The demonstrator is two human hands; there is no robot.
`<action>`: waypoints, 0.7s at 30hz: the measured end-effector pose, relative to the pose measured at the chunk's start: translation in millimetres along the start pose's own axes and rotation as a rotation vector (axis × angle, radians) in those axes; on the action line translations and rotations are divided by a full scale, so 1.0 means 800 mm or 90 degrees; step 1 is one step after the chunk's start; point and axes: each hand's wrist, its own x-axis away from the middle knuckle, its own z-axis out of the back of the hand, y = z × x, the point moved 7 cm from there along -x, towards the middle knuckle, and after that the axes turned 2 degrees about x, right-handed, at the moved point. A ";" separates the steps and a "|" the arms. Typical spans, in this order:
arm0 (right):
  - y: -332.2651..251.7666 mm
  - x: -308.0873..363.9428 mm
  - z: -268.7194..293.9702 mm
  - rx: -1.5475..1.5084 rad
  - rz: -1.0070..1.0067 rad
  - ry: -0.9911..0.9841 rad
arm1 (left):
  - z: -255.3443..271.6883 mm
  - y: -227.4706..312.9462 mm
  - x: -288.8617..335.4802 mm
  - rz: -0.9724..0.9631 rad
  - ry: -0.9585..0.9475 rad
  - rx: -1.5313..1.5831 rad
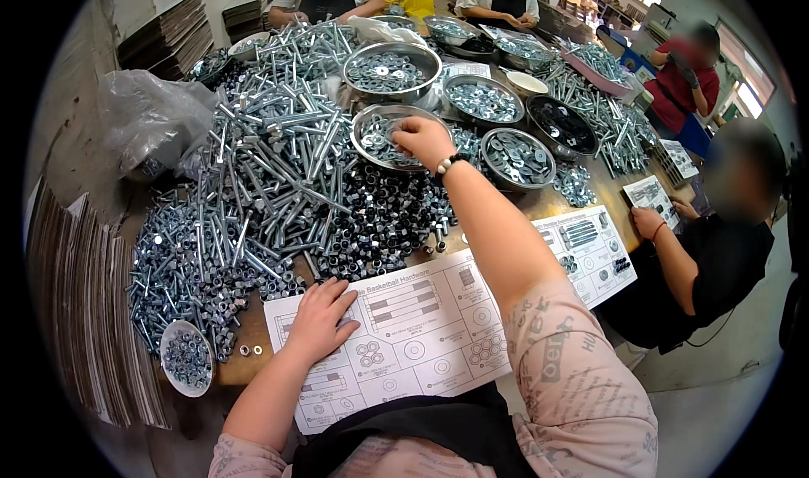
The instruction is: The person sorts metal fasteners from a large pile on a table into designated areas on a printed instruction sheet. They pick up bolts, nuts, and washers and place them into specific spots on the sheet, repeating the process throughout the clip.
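Note:
My left hand (320, 320) rests flat on a white printed card (417, 375) with outline drawings of bolts, nuts and washers, its fingers stretched out and spread. Over a steel bowl (357, 141) of washers, my right hand (427, 141) has its fingers pinched together. Whatever sits between those fingertips is hidden. Just beyond the card lies a heap of dark-topped nuts (383, 217). Long silver bolts (278, 133) are piled up to the left of the bowl.
A white bowl (187, 381) of small nuts stands at the near left edge. More steel bowls (539, 181) of washers surround the right hand. Flat cardboard stacks (88, 309) line the left. At right, a co-worker's hand (649, 223) touches another card (650, 198).

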 end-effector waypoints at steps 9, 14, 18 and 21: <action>-0.026 0.096 -0.012 -0.321 -0.098 -0.186 | 0.012 -0.005 0.001 0.058 0.002 0.066; -0.042 0.190 -0.041 -0.419 -0.154 -0.354 | 0.060 0.033 -0.027 0.030 0.121 0.311; -0.044 0.252 -0.066 -0.542 -0.210 -0.396 | 0.080 0.086 -0.050 -0.082 0.151 0.422; -0.040 0.282 -0.078 -0.638 -0.260 -0.437 | 0.081 0.104 -0.045 -0.162 0.152 0.360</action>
